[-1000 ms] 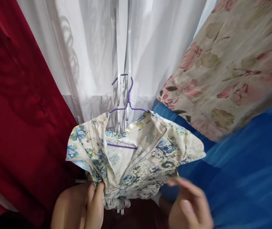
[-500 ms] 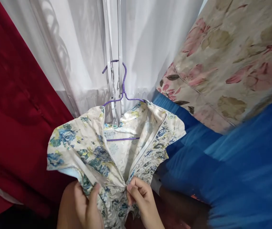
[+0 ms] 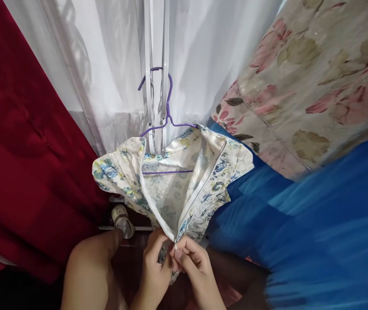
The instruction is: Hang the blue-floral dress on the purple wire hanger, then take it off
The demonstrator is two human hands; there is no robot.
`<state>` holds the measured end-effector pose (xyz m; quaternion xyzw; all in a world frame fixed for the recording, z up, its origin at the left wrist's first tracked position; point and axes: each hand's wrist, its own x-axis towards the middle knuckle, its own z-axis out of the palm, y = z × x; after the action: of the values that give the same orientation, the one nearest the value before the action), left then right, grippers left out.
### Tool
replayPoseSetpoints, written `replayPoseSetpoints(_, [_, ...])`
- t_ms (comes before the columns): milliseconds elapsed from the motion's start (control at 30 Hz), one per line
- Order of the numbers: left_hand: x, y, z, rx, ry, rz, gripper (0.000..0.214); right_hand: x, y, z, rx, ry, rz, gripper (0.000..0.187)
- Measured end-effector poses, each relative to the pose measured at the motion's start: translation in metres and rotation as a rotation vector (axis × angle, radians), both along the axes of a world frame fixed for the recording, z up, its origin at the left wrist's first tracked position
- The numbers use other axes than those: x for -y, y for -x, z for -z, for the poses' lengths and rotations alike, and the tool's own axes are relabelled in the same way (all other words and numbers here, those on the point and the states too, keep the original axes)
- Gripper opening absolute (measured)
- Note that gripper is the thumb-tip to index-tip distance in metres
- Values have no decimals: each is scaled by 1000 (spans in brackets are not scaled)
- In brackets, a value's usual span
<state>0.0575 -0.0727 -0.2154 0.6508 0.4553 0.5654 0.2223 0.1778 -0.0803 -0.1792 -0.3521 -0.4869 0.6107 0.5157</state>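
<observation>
A white garment with blue and yellow flowers [image 3: 119, 172] hangs on a purple hanger [image 3: 168, 101], its zipped neck gaping in a V. At the bottom of the V sits the zipper pull [image 3: 175, 244]. My right hand [image 3: 193, 265] is closed, thumb and finger pinching at the pull. Close beside it, my left hand [image 3: 156, 262] is closed on the cloth just left of the zipper. The two hands nearly touch, and they cover much of the garment's lower part.
White strips [image 3: 156, 43] hang down past the hanger hook in front of a white curtain [image 3: 113, 56]. Red cloth [image 3: 25, 150] is at left; blue fabric [image 3: 316, 228] and flowered cloth [image 3: 287, 86] at right. My bare knee [image 3: 87, 267] and a clog shoe [image 3: 122, 219] show below.
My left hand has moved right, from the garment's left side to the zipper. The left sleeve has swung inward, and the V opening reads wider. My right hand stays at the zipper pull.
</observation>
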Motion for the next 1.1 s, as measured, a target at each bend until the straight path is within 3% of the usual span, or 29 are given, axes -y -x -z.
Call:
replayPoseSetpoints(167, [3, 6, -14, -16, 165, 50, 14, 1, 11, -3, -10, 36, 44, 29])
replayPoseSetpoints(367, [13, 20, -8, -50, 175, 10, 17, 4, 34, 4, -201, 213, 154, 31])
replayPoseSetpoints(600, [16, 35, -14, -133, 198, 60, 13, 6, 35, -3, 72, 60, 68, 33])
replayPoseSetpoints(800, [8, 27, -11, -184, 142, 74, 16, -5, 22, -18, 52, 142, 96, 35])
replayPoseSetpoints(933, [2, 26, 1, -219, 83, 48, 13, -36, 18, -48, -64, 192, 169, 29])
replayPoseSetpoints(1100, [4, 33, -2, -260, 73, 67, 12, -83, 25, -132, -192, 60, 103, 19])
